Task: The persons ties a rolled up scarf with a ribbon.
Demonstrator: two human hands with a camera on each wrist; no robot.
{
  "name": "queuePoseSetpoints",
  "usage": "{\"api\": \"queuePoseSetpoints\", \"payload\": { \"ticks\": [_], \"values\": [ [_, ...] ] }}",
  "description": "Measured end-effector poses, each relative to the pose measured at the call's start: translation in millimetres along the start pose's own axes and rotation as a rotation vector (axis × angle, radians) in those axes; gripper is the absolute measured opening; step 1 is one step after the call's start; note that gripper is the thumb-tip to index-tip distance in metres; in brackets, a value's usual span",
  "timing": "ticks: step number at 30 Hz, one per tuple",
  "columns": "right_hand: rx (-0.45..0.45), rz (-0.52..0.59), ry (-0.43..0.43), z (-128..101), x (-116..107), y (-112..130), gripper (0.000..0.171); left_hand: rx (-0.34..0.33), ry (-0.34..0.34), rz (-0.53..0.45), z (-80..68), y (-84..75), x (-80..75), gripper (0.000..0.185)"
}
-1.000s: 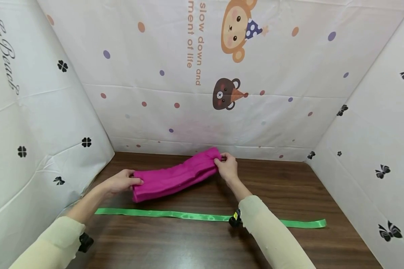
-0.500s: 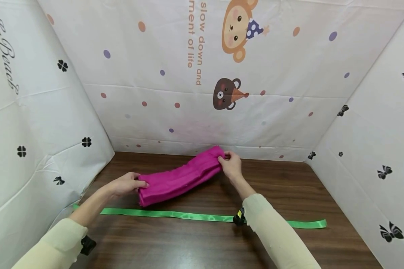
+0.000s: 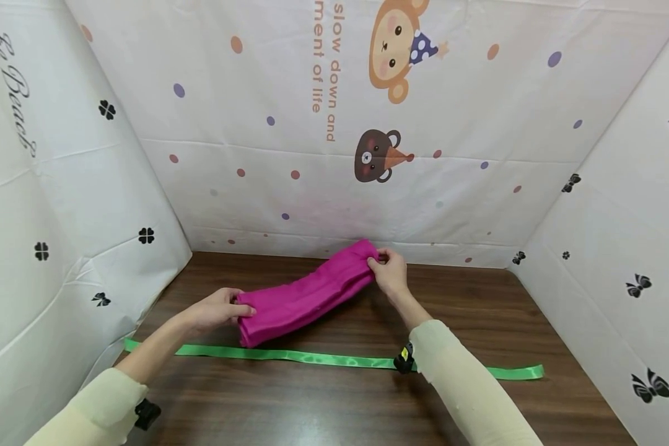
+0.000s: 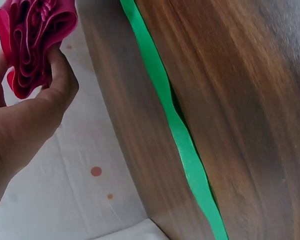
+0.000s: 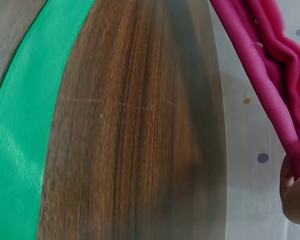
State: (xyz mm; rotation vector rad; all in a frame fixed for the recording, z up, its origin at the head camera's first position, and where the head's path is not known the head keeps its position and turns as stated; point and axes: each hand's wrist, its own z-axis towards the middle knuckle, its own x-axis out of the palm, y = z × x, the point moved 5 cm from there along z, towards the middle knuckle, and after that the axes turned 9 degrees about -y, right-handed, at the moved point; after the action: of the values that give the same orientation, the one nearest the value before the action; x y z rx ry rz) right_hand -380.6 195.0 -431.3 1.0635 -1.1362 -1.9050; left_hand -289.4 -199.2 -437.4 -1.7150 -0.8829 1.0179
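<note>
A folded magenta cloth (image 3: 309, 292) hangs a little above the wooden table (image 3: 334, 409), stretched between both hands. My left hand (image 3: 217, 310) grips its near left end; the left wrist view shows the pleated end (image 4: 32, 37) under the thumb. My right hand (image 3: 389, 271) pinches the far right end, close to the back wall. In the right wrist view the cloth's folds (image 5: 270, 65) run down to the fingertips (image 5: 295, 195). A long green ribbon (image 3: 312, 357) lies flat on the table in front of the cloth, passing under my right forearm.
Printed white sheets wall the table on the left (image 3: 61, 217), back (image 3: 340, 155) and right (image 3: 619, 248). The ribbon (image 4: 182, 145) stretches nearly the table's full width. Bare wood (image 5: 135, 130) lies between ribbon and cloth.
Both hands have carried the cloth slightly to the right and toward the back wall. The ribbon has stayed where it lay.
</note>
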Motion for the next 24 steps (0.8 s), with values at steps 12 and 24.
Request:
{"api": "queuePoseSetpoints", "payload": {
  "ticks": [12,24],
  "values": [
    [-0.001,-0.029,-0.012,6.8,-8.5,-4.6,0.021,0.035,-0.018,0.042,0.6,-4.9,21.8,0.045],
    [-0.048,-0.086,-0.012,11.1,-16.6,-7.6,0.021,0.006,0.015,-0.100,0.0,-6.3,40.1,0.054]
  ]
}}
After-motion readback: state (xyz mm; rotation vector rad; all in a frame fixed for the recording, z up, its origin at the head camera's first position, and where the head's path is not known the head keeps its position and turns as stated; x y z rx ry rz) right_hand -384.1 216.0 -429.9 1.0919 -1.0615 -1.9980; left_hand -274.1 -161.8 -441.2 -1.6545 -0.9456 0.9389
